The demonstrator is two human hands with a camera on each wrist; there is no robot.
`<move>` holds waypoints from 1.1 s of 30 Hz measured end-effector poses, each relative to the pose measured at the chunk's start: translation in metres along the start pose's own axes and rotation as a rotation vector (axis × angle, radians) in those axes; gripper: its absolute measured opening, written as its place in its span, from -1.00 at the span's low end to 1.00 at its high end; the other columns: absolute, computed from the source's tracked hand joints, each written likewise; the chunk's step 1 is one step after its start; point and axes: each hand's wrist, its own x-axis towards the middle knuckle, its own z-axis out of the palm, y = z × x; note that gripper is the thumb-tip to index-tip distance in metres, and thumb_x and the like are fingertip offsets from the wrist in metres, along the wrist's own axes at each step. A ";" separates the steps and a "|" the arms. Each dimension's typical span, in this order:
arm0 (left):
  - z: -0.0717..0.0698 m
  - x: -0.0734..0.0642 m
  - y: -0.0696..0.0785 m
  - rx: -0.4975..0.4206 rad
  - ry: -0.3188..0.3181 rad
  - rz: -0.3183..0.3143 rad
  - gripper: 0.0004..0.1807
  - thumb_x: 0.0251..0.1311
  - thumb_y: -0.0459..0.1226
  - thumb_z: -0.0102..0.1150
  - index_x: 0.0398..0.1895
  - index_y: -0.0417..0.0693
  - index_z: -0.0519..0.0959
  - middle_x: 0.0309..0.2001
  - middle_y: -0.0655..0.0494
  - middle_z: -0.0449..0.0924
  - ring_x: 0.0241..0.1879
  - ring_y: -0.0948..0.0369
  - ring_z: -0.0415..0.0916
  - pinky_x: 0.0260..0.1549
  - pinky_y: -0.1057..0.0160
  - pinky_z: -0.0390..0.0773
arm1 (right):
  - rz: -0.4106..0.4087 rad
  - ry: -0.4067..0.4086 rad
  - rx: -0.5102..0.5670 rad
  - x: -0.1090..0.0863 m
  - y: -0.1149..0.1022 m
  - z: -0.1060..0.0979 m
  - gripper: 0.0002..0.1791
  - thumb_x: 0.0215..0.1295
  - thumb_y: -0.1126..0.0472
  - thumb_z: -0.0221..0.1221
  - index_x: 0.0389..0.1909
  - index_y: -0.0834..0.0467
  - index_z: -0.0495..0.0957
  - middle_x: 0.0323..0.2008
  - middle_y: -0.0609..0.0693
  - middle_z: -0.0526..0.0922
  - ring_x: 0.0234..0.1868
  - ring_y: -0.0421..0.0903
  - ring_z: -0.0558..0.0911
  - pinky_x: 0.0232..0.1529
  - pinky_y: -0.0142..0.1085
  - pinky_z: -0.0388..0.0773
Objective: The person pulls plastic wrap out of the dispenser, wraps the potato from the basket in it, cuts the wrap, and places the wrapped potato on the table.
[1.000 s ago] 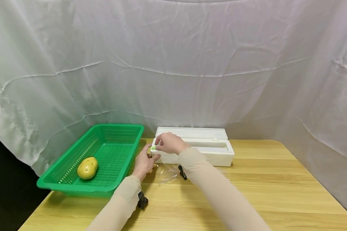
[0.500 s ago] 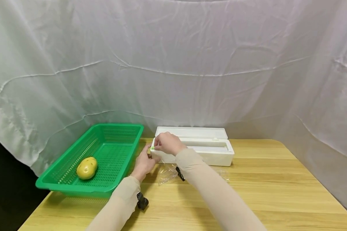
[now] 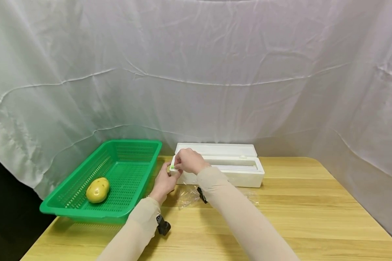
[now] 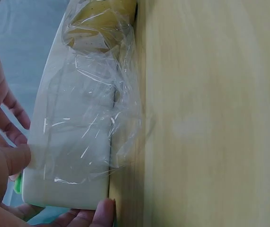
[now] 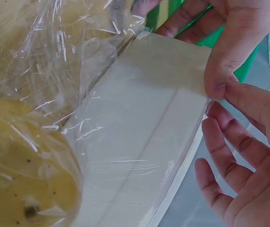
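My left hand grips the left end of a white cling film dispenser, whose lid is raised. Its thumb lies at the upper front edge, and fingertips wrap the end. My right hand is over the same corner, its thumb and a finger pinching the edge of the cling film, their tips partly hidden. The thumbs meet there in the right wrist view. Beside them sits a green slider. Film hangs down the box front to a potato, which is covered in film; my right arm hides it in the head view.
A green perforated basket stands to the left with another potato inside. Behind the wooden table hangs a pale curtain. Black wrist cameras are strapped to both sleeves.
My right hand has shifted slightly left and down onto the box corner, its fingertips coming together. The left thumb has risen from the box front to meet them. The box stays put.
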 end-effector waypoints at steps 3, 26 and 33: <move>0.000 0.001 0.000 -0.023 -0.015 -0.029 -0.37 0.55 -0.07 0.21 0.57 0.04 0.30 0.26 -0.27 0.59 -0.05 0.00 0.56 -0.41 0.30 0.45 | 0.003 0.004 -0.001 0.000 0.000 0.000 -0.84 0.41 0.16 0.43 -0.41 0.03 0.80 -0.36 -0.13 0.82 -0.31 -0.19 0.63 -0.12 -0.22 0.65; -0.002 0.003 -0.001 -0.029 -0.052 -0.037 -0.38 0.56 -0.06 0.23 0.56 0.12 0.28 -0.14 -0.07 0.54 -0.40 0.17 0.42 -0.59 0.32 0.47 | 0.040 -0.015 0.023 -0.007 0.008 -0.007 -0.87 0.38 0.20 0.44 -0.40 0.05 0.77 -0.35 -0.11 0.79 -0.34 -0.16 0.59 -0.20 -0.24 0.56; -0.002 0.003 -0.005 -0.049 -0.043 -0.037 -0.39 0.55 -0.08 0.24 0.56 0.13 0.31 -0.10 -0.08 0.54 -0.33 0.15 0.45 -0.56 0.32 0.50 | 0.044 -0.017 0.021 -0.008 0.010 -0.005 -0.83 0.44 0.17 0.40 -0.40 0.06 0.77 -0.37 -0.13 0.77 -0.34 -0.17 0.56 -0.18 -0.22 0.55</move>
